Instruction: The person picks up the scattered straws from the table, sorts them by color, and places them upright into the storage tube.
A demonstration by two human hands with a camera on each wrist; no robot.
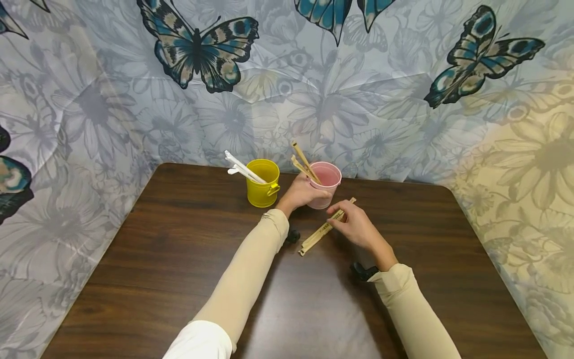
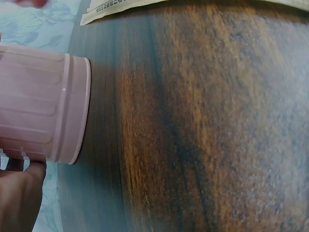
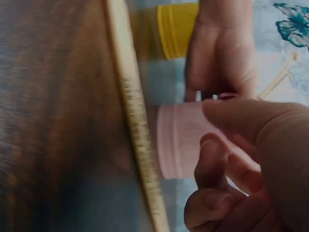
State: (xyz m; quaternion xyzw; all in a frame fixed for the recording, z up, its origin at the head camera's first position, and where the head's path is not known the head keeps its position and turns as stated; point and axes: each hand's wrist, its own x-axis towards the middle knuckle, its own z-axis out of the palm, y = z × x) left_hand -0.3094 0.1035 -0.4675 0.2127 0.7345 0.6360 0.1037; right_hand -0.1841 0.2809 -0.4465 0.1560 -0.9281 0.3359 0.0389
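Note:
My left hand (image 1: 301, 193) grips the small pink bucket (image 1: 328, 185) from its left side; the left wrist view shows fingers (image 2: 19, 193) against its wall. Two slim tan packets, which look like paper-wrapped chopsticks (image 1: 306, 164), lean out of this bucket. A similar wrapped chopstick packet (image 1: 316, 237) with printed characters lies slantwise on the table. Over its far half hovers my right hand (image 1: 352, 222), fingers loosely bent. The right wrist view shows a gap between thumb and fingertips, nothing held, and the packet (image 3: 137, 121) apart from them.
A yellow bucket (image 1: 262, 197) holding white stick-like utensils (image 1: 242, 167) stands left of the pink one. Both are near the far edge of the dark wooden table (image 1: 179, 249). Behind hangs a butterfly-print cloth (image 1: 336, 99). Black wrist devices (image 1: 362, 271) sit by both cuffs.

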